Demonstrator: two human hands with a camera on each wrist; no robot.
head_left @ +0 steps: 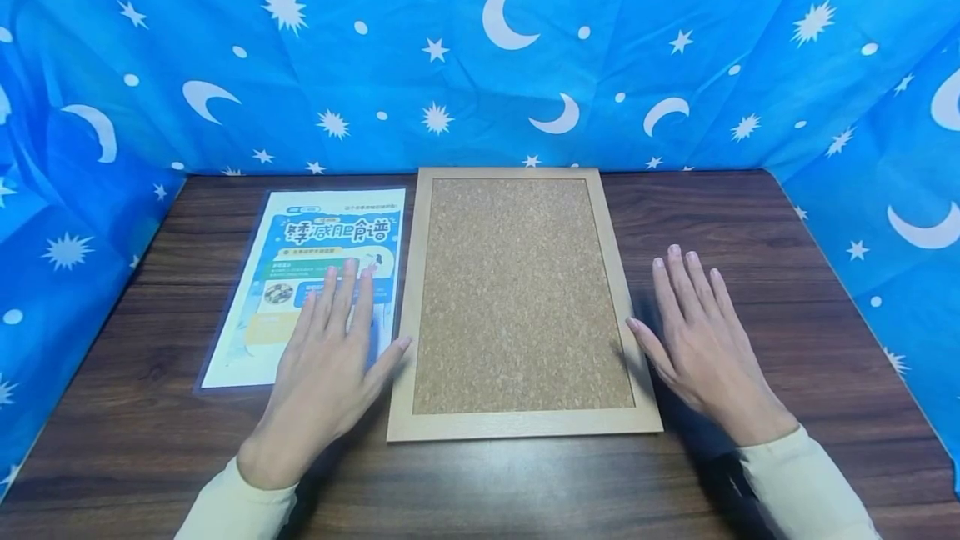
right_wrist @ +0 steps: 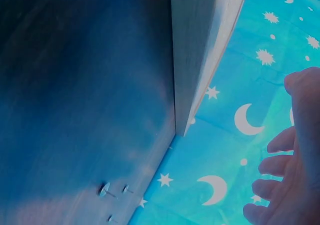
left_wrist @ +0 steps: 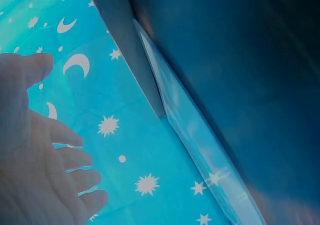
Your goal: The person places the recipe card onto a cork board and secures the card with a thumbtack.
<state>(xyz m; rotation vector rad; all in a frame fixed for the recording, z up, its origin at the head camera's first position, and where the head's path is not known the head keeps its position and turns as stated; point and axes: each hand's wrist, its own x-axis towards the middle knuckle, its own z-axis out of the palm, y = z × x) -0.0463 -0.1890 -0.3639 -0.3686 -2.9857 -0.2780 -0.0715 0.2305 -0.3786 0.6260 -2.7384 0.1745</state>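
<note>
A cork board [head_left: 525, 298] in a pale wooden frame lies flat in the middle of the table. To its left is a printed sheet [head_left: 258, 332] in a clear sleeve, with blue artwork and Chinese lettering. My left hand [head_left: 322, 373] is held over the sheet's lower right part, fingers straight and holding nothing. Over the board's right edge and the table beside it is my right hand [head_left: 708, 348], its fingers also straight, with nothing in it. In the right wrist view, a few thumbtacks [right_wrist: 104, 189] lie on the table; the head view does not show them.
The dark wood-grain table [head_left: 510, 490] reaches back to a blue cloth [head_left: 465, 65] printed with white moons and stars. That cloth also hangs along the left and right sides.
</note>
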